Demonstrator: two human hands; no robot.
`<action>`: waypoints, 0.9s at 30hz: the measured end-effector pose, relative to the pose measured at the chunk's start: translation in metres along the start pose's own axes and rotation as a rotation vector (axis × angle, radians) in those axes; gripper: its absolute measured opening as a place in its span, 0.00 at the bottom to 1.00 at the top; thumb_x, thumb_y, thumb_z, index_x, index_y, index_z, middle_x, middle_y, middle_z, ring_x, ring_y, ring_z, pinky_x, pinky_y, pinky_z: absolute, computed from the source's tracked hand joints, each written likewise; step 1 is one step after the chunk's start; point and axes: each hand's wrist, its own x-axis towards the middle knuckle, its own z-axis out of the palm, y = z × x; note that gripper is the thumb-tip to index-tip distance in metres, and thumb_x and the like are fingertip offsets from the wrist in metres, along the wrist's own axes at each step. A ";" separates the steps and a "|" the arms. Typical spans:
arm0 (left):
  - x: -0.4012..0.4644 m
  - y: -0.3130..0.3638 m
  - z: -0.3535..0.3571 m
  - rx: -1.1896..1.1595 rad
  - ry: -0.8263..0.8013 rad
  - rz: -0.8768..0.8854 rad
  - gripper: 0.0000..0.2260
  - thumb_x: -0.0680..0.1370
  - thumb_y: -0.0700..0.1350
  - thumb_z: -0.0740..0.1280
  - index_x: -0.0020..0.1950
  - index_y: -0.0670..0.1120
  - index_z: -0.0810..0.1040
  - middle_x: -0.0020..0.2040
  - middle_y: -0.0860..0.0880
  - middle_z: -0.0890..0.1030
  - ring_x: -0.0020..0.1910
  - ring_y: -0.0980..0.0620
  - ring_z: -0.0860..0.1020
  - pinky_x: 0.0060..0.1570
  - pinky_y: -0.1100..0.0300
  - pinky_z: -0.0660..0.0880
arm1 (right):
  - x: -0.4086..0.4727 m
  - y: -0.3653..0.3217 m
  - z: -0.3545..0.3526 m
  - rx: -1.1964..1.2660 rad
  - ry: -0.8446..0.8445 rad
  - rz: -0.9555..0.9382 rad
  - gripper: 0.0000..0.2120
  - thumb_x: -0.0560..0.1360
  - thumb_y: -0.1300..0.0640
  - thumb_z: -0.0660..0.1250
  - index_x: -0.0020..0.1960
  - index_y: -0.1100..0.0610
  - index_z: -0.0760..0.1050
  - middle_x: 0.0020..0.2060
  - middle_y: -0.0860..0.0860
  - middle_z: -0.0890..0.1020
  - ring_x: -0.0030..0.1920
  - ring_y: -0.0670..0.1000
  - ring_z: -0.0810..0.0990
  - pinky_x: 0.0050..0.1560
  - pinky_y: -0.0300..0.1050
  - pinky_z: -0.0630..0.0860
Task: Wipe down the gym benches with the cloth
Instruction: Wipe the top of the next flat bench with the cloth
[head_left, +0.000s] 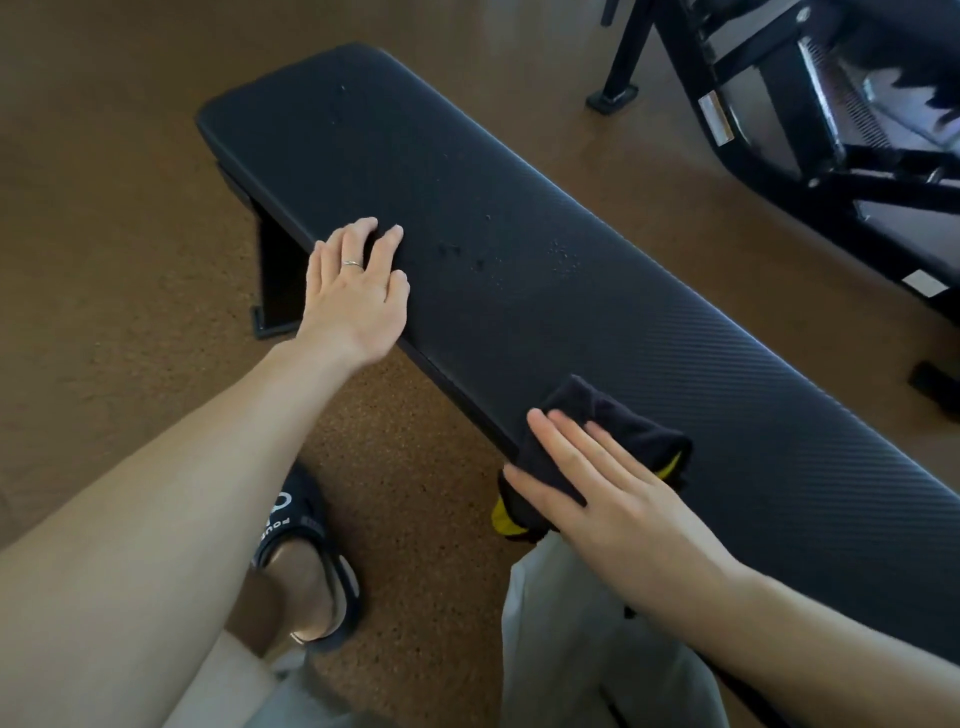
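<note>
A long black flat gym bench (519, 218) runs from the upper left to the lower right, its pad dotted with small droplets near the middle. My left hand (356, 291) rests flat on the pad's near edge, fingers spread, a ring on one finger. A bunched black cloth with yellow trim (618, 421) lies on the near edge further right. My right hand (602, 488) presses on it with straight fingers laid over the cloth.
Brown speckled floor (426, 467) surrounds the bench. A black metal machine frame (769, 104) stands at the upper right. My foot in a black sandal (306, 551) and my light trouser legs are below, close to the bench's near side.
</note>
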 end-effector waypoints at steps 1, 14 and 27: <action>0.000 0.001 0.000 -0.002 -0.004 -0.004 0.23 0.86 0.50 0.49 0.83 0.52 0.56 0.82 0.49 0.53 0.82 0.46 0.47 0.81 0.48 0.40 | 0.016 0.004 0.000 0.028 0.004 -0.024 0.28 0.78 0.61 0.66 0.78 0.54 0.68 0.80 0.63 0.61 0.81 0.62 0.59 0.79 0.59 0.57; 0.003 0.018 0.003 -0.033 -0.038 -0.098 0.24 0.86 0.51 0.50 0.83 0.51 0.55 0.83 0.49 0.50 0.82 0.48 0.43 0.79 0.47 0.36 | 0.070 0.027 0.001 0.235 0.066 0.176 0.28 0.85 0.48 0.58 0.83 0.46 0.56 0.83 0.53 0.55 0.83 0.53 0.49 0.82 0.52 0.48; 0.002 0.033 0.008 0.106 -0.026 -0.136 0.26 0.85 0.54 0.49 0.82 0.46 0.54 0.84 0.45 0.49 0.83 0.44 0.43 0.80 0.41 0.40 | 0.206 0.128 0.003 0.182 0.011 0.384 0.25 0.87 0.43 0.46 0.83 0.43 0.52 0.84 0.55 0.51 0.84 0.55 0.47 0.82 0.55 0.45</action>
